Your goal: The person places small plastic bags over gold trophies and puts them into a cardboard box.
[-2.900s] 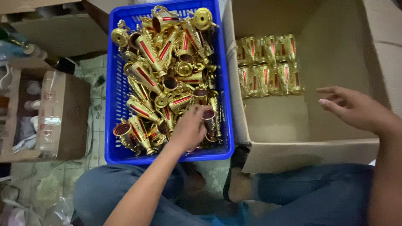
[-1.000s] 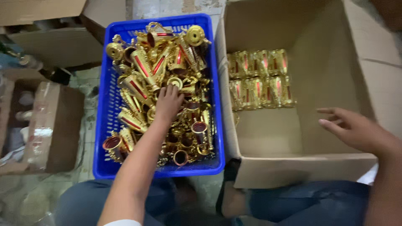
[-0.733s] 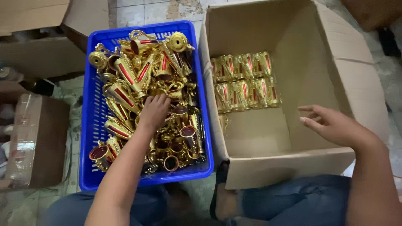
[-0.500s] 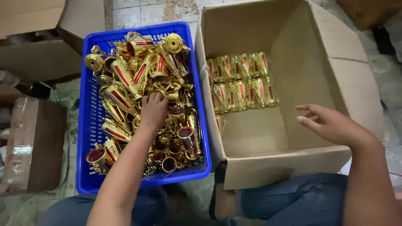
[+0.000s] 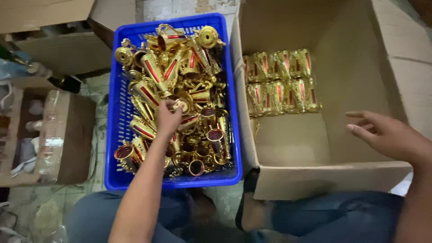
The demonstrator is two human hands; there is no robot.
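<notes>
Head: left hand (image 5: 167,119) fingers (image 5: 173,106) pinching gold cup (image 5: 182,105).

I see a worn tiled floor (image 5: 96,92); a brown carton (image 5: 49,130) rests on it, with flattened cardboard (image 5: 40,13) lying beyond that carton.

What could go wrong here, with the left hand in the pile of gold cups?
The left hand pinches one cup in a tangled heap in the blue crate; lifting may snag neighbours and spill them. The right hand hovers over the box, and a dropped cup might topple the packed rows.
</notes>
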